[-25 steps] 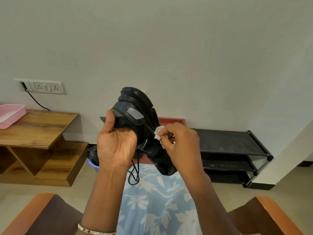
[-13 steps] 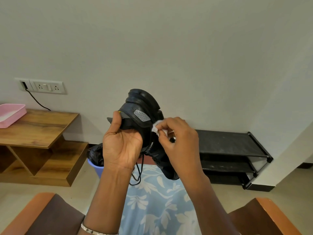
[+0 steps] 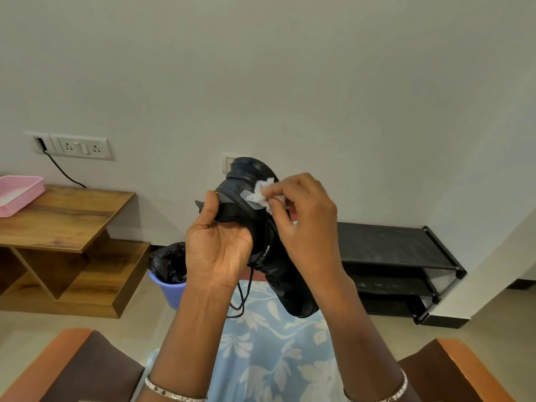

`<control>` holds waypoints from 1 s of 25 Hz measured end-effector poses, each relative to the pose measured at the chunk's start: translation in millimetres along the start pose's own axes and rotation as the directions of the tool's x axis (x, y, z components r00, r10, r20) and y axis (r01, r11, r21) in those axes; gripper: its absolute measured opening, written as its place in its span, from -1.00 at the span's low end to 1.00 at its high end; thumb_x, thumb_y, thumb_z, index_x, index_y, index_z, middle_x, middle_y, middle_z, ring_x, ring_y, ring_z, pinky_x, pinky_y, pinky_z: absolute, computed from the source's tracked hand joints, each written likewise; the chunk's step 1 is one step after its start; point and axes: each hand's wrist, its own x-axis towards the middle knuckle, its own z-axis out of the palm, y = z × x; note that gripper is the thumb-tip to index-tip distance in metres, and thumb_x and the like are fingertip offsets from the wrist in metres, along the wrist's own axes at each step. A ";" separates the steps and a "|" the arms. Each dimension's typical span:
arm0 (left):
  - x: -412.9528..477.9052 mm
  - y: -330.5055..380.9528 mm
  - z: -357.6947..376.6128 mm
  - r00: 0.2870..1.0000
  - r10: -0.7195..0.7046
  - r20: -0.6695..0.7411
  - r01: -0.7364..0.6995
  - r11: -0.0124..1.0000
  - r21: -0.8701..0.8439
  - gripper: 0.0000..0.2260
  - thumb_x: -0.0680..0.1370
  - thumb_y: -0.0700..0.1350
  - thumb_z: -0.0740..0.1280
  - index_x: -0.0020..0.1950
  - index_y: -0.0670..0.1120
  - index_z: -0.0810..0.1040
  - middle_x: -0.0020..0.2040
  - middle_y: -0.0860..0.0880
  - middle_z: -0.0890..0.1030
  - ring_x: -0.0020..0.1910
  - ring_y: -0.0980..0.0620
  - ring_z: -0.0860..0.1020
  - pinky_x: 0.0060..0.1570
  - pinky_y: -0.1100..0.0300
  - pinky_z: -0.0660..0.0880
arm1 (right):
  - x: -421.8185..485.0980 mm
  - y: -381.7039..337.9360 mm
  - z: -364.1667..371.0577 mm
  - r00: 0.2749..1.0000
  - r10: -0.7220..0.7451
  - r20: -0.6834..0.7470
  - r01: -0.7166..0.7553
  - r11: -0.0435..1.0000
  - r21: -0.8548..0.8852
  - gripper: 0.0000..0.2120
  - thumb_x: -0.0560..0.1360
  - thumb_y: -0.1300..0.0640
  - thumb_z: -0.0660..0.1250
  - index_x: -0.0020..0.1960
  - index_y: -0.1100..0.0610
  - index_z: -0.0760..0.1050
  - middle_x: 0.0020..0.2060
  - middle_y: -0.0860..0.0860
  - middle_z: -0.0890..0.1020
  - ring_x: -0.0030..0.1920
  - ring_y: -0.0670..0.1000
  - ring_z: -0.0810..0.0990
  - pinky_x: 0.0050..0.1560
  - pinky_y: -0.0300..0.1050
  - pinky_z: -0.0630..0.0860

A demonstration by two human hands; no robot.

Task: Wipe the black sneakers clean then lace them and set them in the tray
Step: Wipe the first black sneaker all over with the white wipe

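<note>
Well left of the sneaker stands the one wooden table (image 3: 66, 216), and low to its right, behind it, one black shoe rack (image 3: 385, 245). The single black sneaker (image 3: 278, 265) in view is held up in the air over the lap, its long axis steep, heel high and away, toe down toward the person's right; no second sneaker shows. The one pink tray (image 3: 17, 192) sits on the table's far left end, well apart from the sneaker, on the left grip's side. One blue bucket (image 3: 168, 288) stands just left of and below the sneaker. The left grip (image 3: 217, 250) is curled round the sneaker's collar, thumb up. The right grip (image 3: 307, 221) pinches one crumpled white wipe (image 3: 262, 194) against the grey patch near the heel. Wiping looks unfinished, and one loose lace (image 3: 242, 297) dangles beneath.
</note>
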 end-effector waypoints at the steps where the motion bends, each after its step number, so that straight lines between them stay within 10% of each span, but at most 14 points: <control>1: 0.1 3.6 -1.4 1.000 0.010 0.013 -0.009 1.000 -0.026 -0.39 0.49 -0.16 0.46 0.50 -0.24 0.34 0.49 -0.25 0.38 0.50 -0.23 0.33 0.55 -0.08 0.12 | -9.6 6.2 0.4 0.998 0.039 0.050 -0.041 0.999 0.028 -0.92 0.53 0.26 0.40 -0.01 0.13 0.62 -0.04 0.01 0.59 -0.02 0.00 0.57 -0.10 -0.21 0.53; 9: 1.7 14.6 -6.6 0.998 0.059 0.013 -0.057 0.994 -0.088 -0.31 0.34 -0.27 0.56 0.44 -0.21 0.44 0.45 -0.19 0.44 0.48 -0.20 0.36 0.54 -0.10 0.15 | -35.1 32.0 -23.3 0.835 0.418 0.359 -0.396 0.908 -0.137 -0.83 0.53 0.23 0.40 -0.11 -0.04 0.58 -0.05 -0.10 0.60 -0.08 -0.16 0.56 -0.04 -0.30 0.52; 15: 6.6 7.2 -13.7 0.999 -0.031 0.027 0.031 0.999 0.009 -0.27 0.41 -0.13 0.53 0.51 -0.21 0.33 0.48 -0.28 0.37 0.50 -0.29 0.29 0.54 -0.21 0.04 | -33.2 -7.8 -13.4 0.900 0.307 0.309 -0.396 0.873 0.285 -0.85 0.52 0.27 0.42 -0.02 0.03 0.61 -0.06 -0.15 0.65 -0.03 -0.13 0.62 -0.04 -0.27 0.58; 20: 7.7 12.9 -12.2 0.999 0.032 -0.036 -0.034 0.997 -0.068 -0.32 0.41 -0.13 0.49 0.50 -0.19 0.36 0.44 -0.25 0.44 0.47 -0.24 0.37 0.52 -0.16 0.15 | -59.5 -8.1 2.1 0.910 0.134 0.392 -0.184 0.979 0.092 -0.82 0.49 0.28 0.40 -0.03 0.01 0.59 -0.07 -0.17 0.56 -0.04 -0.11 0.56 -0.03 -0.20 0.58; 25: 9.0 14.1 -11.5 0.990 0.073 -0.119 -0.080 0.995 -0.056 -0.44 0.53 -0.05 0.35 0.49 -0.19 0.36 0.42 -0.24 0.46 0.46 -0.23 0.38 0.52 -0.13 0.16 | -65.7 -9.1 18.2 0.985 0.060 0.159 -0.065 0.997 0.031 -0.85 0.50 0.29 0.39 -0.02 0.07 0.59 -0.05 -0.08 0.58 -0.01 -0.08 0.53 0.00 -0.29 0.50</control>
